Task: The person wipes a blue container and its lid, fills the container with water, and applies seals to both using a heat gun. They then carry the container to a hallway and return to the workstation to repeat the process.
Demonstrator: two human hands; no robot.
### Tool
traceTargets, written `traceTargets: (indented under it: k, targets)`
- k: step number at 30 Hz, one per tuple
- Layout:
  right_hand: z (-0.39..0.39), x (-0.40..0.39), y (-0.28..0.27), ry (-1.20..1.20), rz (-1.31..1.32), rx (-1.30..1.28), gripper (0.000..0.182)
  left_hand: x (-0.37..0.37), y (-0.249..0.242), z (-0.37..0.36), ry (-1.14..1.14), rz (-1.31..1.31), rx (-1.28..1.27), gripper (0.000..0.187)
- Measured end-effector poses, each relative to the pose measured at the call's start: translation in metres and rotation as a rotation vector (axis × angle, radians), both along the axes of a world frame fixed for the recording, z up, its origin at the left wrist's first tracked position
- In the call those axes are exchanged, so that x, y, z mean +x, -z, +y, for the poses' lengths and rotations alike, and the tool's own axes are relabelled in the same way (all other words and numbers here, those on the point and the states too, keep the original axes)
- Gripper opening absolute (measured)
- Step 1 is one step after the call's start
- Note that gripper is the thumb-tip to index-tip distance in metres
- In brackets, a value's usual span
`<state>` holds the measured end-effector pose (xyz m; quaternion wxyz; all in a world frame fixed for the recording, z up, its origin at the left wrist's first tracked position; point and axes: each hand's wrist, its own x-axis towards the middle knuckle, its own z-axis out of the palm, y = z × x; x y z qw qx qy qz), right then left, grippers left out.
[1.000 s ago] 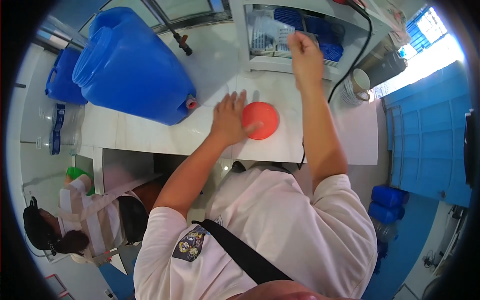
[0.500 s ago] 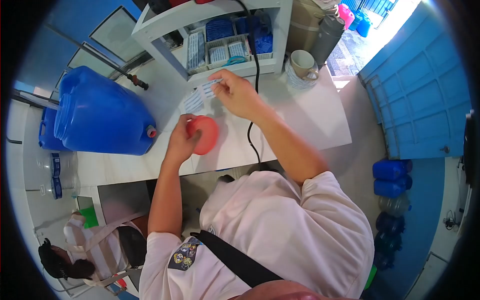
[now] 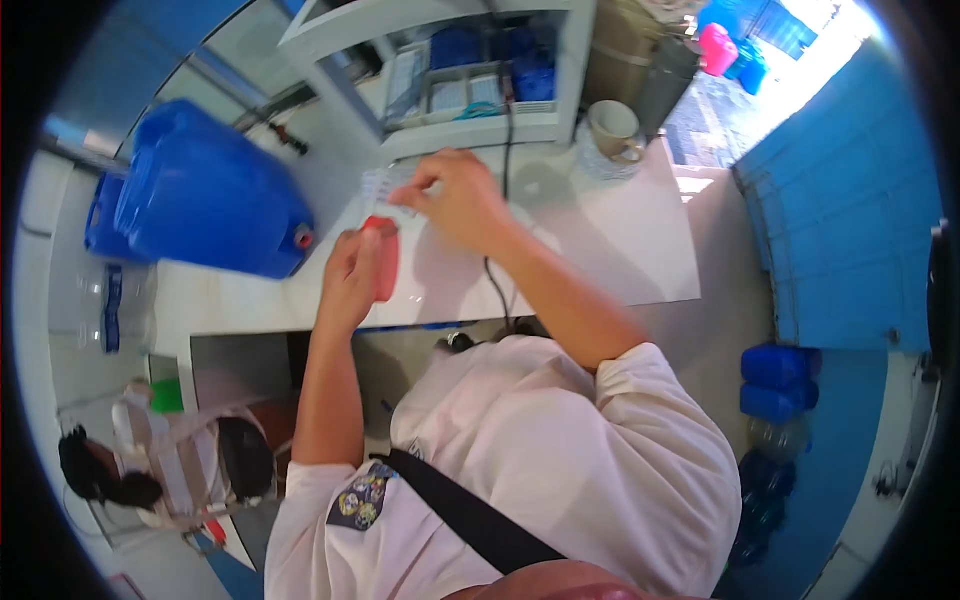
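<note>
My left hand grips a red round cap, which is tilted up so its side shows. Just above it, to the right, my right hand is closed with thumb and fingertips together. It pinches a white striped strip that reaches left over the white counter, just past the top of the cap. Motion blurs the strip, and its print cannot be read. The two hands are close but apart.
A big blue jug with a spout stands at left. Behind the hands is a white shelf with baskets of packets. A black cable crosses the counter. A cup and grey flask stand right. Another person is lower left.
My left hand has turned the red cap from face-up to nearly on edge and shifted slightly left. My right hand has come lower and closer to it with the strip. The view has tilted slightly.
</note>
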<state>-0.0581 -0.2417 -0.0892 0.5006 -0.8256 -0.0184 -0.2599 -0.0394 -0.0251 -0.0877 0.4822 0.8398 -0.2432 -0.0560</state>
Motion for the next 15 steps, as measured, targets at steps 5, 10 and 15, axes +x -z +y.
traceTargets:
  k: [5,10,15]
  targets:
    - [0.01,-0.002,-0.006,-0.109,0.229,0.236,0.026,0.006,0.0,-0.005,0.004,0.238,-0.107,0.054]
    - [0.026,0.005,-0.001,-0.045,0.225,0.317,0.029,0.016,-0.002,-0.001,0.067,0.378,-0.141,0.062]
    - [0.055,-0.005,0.007,-0.236,0.479,0.475,0.034,0.018,-0.004,-0.001,0.064,0.703,-0.456,0.031]
